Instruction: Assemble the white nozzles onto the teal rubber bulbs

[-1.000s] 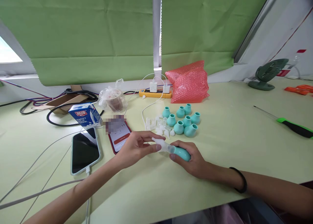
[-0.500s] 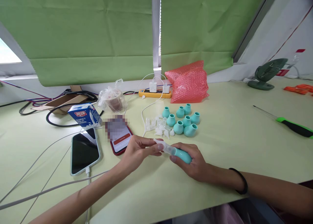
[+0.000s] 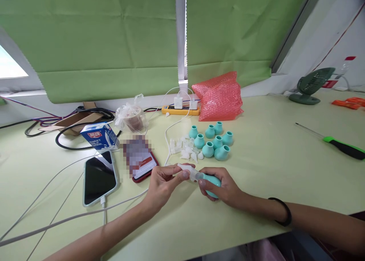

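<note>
My right hand (image 3: 221,188) is wrapped round a teal rubber bulb (image 3: 212,180) low over the pale green table (image 3: 270,169). My left hand (image 3: 162,181) pinches the clear plastic tip (image 3: 188,171) that sticks out of the bulb's neck. Just beyond the hands lie several loose clear tips (image 3: 184,148) and a cluster of several more teal bulbs (image 3: 213,139).
A phone on a white cable (image 3: 99,176) and a red-cased phone (image 3: 141,160) lie left of the hands. Behind are a milk carton (image 3: 99,135), a bagged cup (image 3: 131,117), a yellow power strip (image 3: 181,108) and pink bubble wrap (image 3: 220,95). A green-handled screwdriver (image 3: 336,144) and fan (image 3: 312,84) sit right.
Both hands have drifted slightly toward me and the left fingers have closed tighter on the clear tip. The bulb stays in the right hand.
</note>
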The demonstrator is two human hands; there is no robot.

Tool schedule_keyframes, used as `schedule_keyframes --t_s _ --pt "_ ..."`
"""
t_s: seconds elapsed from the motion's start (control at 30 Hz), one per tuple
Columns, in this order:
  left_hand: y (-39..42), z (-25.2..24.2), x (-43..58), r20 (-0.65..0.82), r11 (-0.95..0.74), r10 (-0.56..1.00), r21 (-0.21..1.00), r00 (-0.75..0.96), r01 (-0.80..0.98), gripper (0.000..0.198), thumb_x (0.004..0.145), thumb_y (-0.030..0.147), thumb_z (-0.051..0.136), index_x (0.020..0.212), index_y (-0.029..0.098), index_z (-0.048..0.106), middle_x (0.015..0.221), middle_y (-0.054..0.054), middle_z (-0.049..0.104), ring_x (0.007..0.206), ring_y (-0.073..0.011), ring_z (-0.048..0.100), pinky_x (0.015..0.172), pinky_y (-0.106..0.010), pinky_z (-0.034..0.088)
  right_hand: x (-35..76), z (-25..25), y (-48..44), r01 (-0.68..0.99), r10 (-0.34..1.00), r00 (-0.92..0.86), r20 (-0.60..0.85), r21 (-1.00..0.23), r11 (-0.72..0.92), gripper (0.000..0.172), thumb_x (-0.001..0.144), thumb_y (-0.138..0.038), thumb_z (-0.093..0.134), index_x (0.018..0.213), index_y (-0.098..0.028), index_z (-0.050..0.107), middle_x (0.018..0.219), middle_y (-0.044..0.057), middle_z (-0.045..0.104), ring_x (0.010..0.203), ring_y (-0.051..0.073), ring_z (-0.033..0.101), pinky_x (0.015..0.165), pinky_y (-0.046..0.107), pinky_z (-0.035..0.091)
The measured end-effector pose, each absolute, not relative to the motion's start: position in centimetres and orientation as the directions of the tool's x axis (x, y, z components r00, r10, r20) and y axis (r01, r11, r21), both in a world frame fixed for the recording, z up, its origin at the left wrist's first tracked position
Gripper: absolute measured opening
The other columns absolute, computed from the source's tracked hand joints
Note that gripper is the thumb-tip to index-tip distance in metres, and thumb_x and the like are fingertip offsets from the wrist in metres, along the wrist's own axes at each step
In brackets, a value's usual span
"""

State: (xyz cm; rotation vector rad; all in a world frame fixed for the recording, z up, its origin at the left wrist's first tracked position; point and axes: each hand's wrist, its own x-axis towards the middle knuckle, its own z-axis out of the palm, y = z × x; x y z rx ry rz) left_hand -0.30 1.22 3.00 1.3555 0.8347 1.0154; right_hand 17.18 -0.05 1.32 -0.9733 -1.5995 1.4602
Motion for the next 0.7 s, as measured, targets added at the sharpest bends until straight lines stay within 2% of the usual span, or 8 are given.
schedule_keyframes --t_s 0.13,0.3,0.53,0.7 --pt "1.5 2.9 -0.4 0.115 -0.094 0.918 0.993 0.378 -0.074 0.013 0.073 0.022 0.060 0.074 0.015 0.071 0.082 -0.005 0.067 0.079 -0.0184 0.059 0.068 -0.022 0.046 17.1 1.5 0.3 -0.016 0.872 -0.489 -0.034 -0.999 -0.048 0.031 0.073 -0.042 0.054 0.065 -0.012 0.048 0.048 -0.003 0.046 0.033 0.003 0.037 0.031 0.016 0.027" --pt "1.7 3.0 -0.5 0.148 -0.127 0.883 0.989 0.446 -0.077 0.014 0.075 0.019 0.057 0.078 0.015 0.071 0.082 -0.005 0.068 0.080 -0.0182 0.059 0.071 -0.022 0.046 17.2 1.7 0.5 -0.046 0.840 -0.528 -0.120 -0.984 -0.170 0.033 0.072 -0.044 0.054 0.068 -0.011 0.051 0.045 -0.004 0.046 0.030 0.003 0.035 0.029 0.015 0.024" --pt "1.9 2.4 -0.7 0.143 -0.118 0.855 0.990 0.498 -0.081 0.016 0.076 0.021 0.056 0.081 0.014 0.070 0.079 -0.006 0.068 0.089 -0.0215 0.057 0.076 -0.026 0.046 17.3 1.5 0.7 -0.047 0.829 -0.536 -0.157 -0.976 -0.215 0.035 0.071 -0.045 0.055 0.070 -0.010 0.053 0.044 -0.004 0.046 0.030 0.003 0.036 0.029 0.014 0.023" --pt "1.8 2.0 -0.6 0.083 -0.043 0.879 0.994 0.470 -0.096 0.018 0.074 0.025 0.058 0.081 0.014 0.070 0.087 -0.008 0.067 0.082 -0.0217 0.060 0.073 -0.029 0.049 17.3 1.3 0.6 -0.055 0.828 -0.536 -0.164 -0.972 -0.228 0.034 0.072 -0.043 0.054 0.072 -0.010 0.054 0.045 -0.004 0.047 0.030 0.003 0.036 0.028 0.014 0.023"
